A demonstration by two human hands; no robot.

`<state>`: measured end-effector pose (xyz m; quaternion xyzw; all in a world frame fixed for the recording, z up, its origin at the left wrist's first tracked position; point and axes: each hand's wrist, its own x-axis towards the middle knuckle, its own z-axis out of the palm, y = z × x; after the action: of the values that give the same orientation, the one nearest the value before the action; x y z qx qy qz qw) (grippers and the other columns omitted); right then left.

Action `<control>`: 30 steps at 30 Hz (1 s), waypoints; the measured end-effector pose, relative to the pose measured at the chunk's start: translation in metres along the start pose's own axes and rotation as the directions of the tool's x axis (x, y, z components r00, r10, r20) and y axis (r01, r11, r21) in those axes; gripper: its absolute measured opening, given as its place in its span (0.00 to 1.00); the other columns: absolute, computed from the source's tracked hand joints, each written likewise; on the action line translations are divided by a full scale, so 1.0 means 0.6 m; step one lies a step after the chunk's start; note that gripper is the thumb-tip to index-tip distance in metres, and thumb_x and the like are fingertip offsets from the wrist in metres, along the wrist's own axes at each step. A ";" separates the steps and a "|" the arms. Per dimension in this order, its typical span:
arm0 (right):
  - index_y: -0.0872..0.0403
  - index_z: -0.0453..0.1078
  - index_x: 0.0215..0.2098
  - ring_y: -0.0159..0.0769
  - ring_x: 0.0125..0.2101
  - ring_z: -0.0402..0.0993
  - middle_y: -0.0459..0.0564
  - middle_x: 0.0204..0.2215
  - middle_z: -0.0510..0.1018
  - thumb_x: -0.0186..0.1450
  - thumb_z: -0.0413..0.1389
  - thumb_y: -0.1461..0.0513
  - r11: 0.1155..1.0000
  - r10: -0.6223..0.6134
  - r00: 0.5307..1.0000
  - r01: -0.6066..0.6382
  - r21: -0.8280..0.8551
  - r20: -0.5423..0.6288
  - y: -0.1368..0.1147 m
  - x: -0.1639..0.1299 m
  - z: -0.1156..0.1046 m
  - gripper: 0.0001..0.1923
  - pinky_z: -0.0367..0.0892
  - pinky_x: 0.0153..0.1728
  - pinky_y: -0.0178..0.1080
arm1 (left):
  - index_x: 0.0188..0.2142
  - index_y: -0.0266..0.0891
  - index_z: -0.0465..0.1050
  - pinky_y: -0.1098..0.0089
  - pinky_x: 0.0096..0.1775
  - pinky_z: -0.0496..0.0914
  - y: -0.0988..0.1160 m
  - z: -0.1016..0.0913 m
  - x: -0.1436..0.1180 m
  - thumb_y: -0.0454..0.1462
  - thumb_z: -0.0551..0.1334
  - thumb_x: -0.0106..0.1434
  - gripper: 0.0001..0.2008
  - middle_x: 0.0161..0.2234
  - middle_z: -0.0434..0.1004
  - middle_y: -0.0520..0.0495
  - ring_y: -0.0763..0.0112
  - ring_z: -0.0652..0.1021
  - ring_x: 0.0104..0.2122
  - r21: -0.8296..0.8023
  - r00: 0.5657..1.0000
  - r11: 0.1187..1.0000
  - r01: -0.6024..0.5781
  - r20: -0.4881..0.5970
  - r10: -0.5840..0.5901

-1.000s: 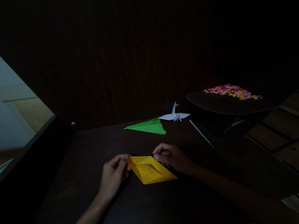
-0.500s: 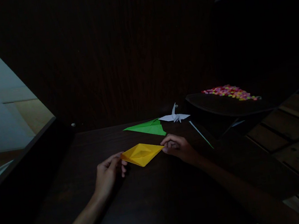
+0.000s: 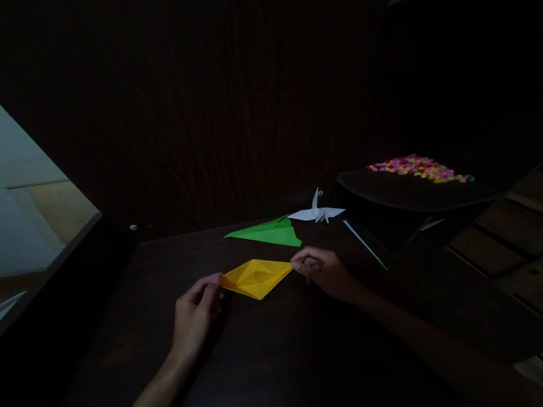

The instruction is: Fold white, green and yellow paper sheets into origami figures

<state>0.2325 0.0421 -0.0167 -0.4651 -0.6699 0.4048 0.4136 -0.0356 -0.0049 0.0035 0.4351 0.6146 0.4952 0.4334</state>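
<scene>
A yellow folded paper boat [image 3: 258,278] is stretched between my two hands, its open side facing up and its middle fold showing. My left hand [image 3: 197,308] pinches the left tip between thumb and fingers. At the right tip, my right hand [image 3: 324,271] has the same sort of pinch, with the other fingers curled. Just beyond the boat lies a green paper plane [image 3: 268,232], flat on the dark table [image 3: 256,381]. Touching or very near its far right end is a white paper crane [image 3: 317,213].
A thin white-and-green strip [image 3: 365,244] lies right of my right hand. On a dark rounded shelf [image 3: 381,191] at the right sits a heap of small pink, red and yellow pieces [image 3: 421,167]. A dark upright panel [image 3: 217,103] stands behind, and a raised edge [image 3: 58,267] runs along the left.
The boat's right tip and my right hand have shifted slightly left, so the boat looks a little shorter. Both hands keep their pinch. The other paper pieces have not moved.
</scene>
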 end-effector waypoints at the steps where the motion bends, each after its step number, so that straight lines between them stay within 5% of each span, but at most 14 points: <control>1: 0.53 0.72 0.33 0.28 0.19 0.67 0.45 0.25 0.74 0.61 0.57 0.54 1.000 0.011 1.000 -0.011 0.019 -0.010 0.000 0.000 0.001 0.10 0.63 0.19 0.32 | 0.41 0.35 0.78 0.76 0.20 0.59 0.000 0.000 0.001 0.51 0.64 0.53 0.23 0.22 0.69 0.52 0.74 0.67 0.19 0.006 1.000 1.000 -0.002 -0.005 0.002; 30: 0.55 0.70 0.33 0.26 0.15 0.64 0.43 0.23 0.72 0.59 0.57 0.55 0.991 0.078 0.993 -0.067 0.118 -0.093 -0.008 -0.008 0.022 0.11 0.58 0.14 0.30 | 0.36 0.35 0.78 0.76 0.19 0.59 0.004 -0.002 -0.001 0.51 0.65 0.52 0.22 0.21 0.69 0.52 0.74 0.66 0.19 0.026 0.998 0.998 -0.056 -0.018 0.056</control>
<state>0.2199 0.0345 -0.0177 -0.4837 -0.6072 0.4345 0.4567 -0.0365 -0.0057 0.0062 0.4532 0.6124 0.5031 0.4079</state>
